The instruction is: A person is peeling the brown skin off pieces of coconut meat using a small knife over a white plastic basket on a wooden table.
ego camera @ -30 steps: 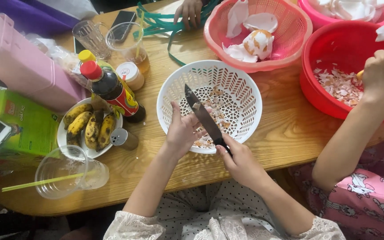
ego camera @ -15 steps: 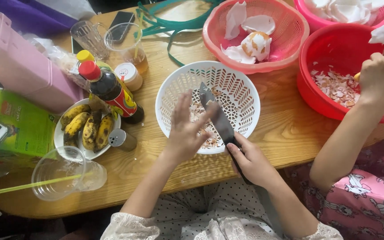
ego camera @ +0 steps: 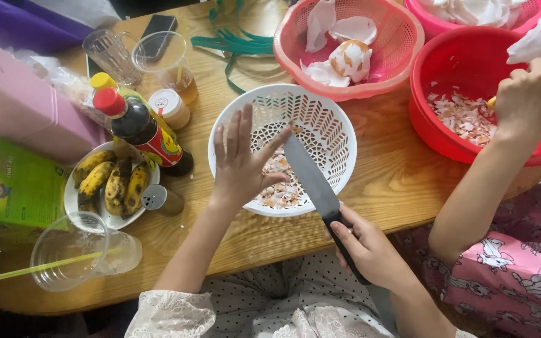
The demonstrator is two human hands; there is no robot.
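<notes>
From the head camera, the right hand [ego camera: 370, 247] was wrapped around the black handle of a long kitchen knife [ego camera: 311, 178], whose blade reached up over the near rim of the white perforated basket [ego camera: 330, 131]. A second before, the blade had lain lower and more toward the basket's middle, with the left hand's fingers pressed close against it. In the half second after that the left hand rose off the steel. Now the left hand [ego camera: 242, 166] was spread wide and flat, holding nothing, fingers fanned above the basket's near left side, its thumb tip close to the blade or just touching it; which of the two could not be told. The knife had swung a little so that its tip pointed toward the basket's centre.

A small heap of pale, pinkish peel scraps [ego camera: 280, 191] lay in the basket bottom beneath the open palm. Judging from the lifted, splayed fingers, a wipe of the blade looked finished and the scraps were off the steel.

To the right, another person's hand [ego camera: 527, 94] hovered over the red bowl [ego camera: 446, 134], holding something white; it had hardly shifted. The pink basket [ego camera: 295, 69] of shells, the dark sauce bottle [ego camera: 142, 128] and the plate of bananas [ego camera: 108, 181] stood unchanged on the tabletop [ego camera: 396, 188].
</notes>
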